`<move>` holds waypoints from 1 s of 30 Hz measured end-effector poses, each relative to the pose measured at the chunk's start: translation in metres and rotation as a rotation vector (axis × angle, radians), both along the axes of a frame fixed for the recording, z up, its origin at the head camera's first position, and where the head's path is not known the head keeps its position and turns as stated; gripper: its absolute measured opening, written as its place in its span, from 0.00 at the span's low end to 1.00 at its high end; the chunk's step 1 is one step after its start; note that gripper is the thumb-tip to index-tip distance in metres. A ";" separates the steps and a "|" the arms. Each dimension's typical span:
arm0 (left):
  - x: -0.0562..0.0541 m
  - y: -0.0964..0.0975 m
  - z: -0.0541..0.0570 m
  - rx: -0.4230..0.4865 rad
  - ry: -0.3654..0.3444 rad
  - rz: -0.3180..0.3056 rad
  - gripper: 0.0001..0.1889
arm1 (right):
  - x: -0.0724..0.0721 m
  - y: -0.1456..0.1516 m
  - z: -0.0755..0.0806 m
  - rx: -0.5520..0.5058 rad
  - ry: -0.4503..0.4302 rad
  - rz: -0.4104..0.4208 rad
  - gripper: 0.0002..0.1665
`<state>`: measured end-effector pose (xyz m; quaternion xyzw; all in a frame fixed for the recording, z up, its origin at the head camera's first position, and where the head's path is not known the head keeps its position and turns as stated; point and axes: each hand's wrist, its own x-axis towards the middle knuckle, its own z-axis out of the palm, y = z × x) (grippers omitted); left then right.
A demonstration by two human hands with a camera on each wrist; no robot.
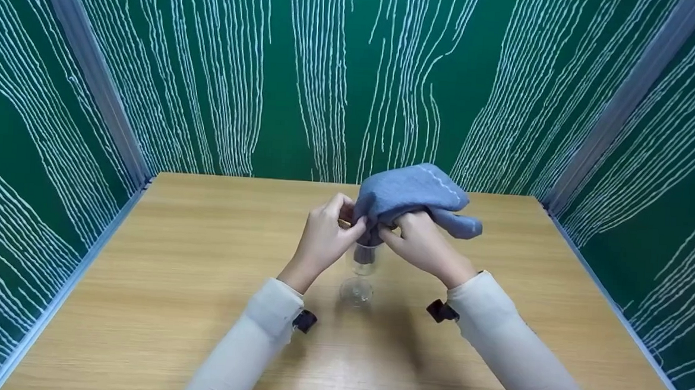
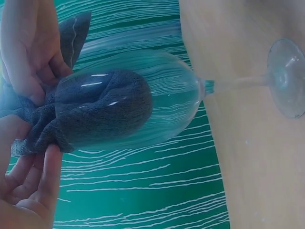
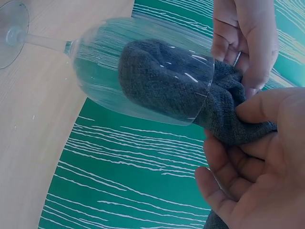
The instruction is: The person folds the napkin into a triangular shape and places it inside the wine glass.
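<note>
A clear wine glass stands upright on the table. Its bowl has a bunched grey-blue cloth pushed partway in, as the left wrist view shows; the bowl's lower part holds none of it. The rest of the cloth spills out above the rim and drapes over the right hand. My left hand pinches the cloth between thumb and fingers at the left of the rim. From the other side my right hand grips the cloth close to the rim, its fingers partly hidden under the folds in the head view.
The wooden table extends around the glass on all sides. Green panels with white wavy lines rise behind it and at both sides, joined by grey corner posts. A small black device is at the left cuff.
</note>
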<state>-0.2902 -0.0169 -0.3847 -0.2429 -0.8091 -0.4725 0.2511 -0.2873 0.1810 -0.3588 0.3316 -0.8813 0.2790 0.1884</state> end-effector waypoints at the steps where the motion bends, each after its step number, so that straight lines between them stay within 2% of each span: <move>1: 0.000 0.000 -0.002 -0.005 0.008 0.011 0.06 | 0.000 0.000 0.000 0.002 -0.003 0.004 0.04; 4: 0.001 -0.001 -0.007 -0.032 0.029 0.048 0.06 | 0.000 0.000 -0.003 0.008 -0.009 0.010 0.07; 7: 0.001 -0.002 -0.013 -0.050 0.019 0.065 0.06 | 0.000 0.000 -0.007 0.026 -0.010 0.006 0.09; 12: 0.004 -0.003 -0.020 -0.060 -0.024 0.061 0.06 | 0.001 0.000 -0.012 0.047 -0.040 -0.006 0.09; 17: 0.005 -0.003 -0.020 -0.071 -0.070 0.032 0.07 | 0.001 0.002 -0.014 0.038 -0.045 -0.011 0.04; 19: 0.006 -0.002 -0.019 -0.081 -0.084 0.011 0.10 | 0.000 0.003 -0.016 0.025 -0.046 -0.010 0.04; 22: 0.006 0.001 -0.016 -0.097 -0.109 0.000 0.22 | -0.001 0.005 -0.017 -0.011 -0.095 -0.011 0.04; 26: 0.006 0.009 -0.005 -0.125 -0.135 0.060 0.39 | -0.003 0.006 -0.018 -0.067 -0.154 -0.013 0.10; 30: 0.004 0.018 0.009 -0.175 -0.140 0.138 0.46 | -0.006 0.006 -0.018 -0.110 -0.165 -0.003 0.16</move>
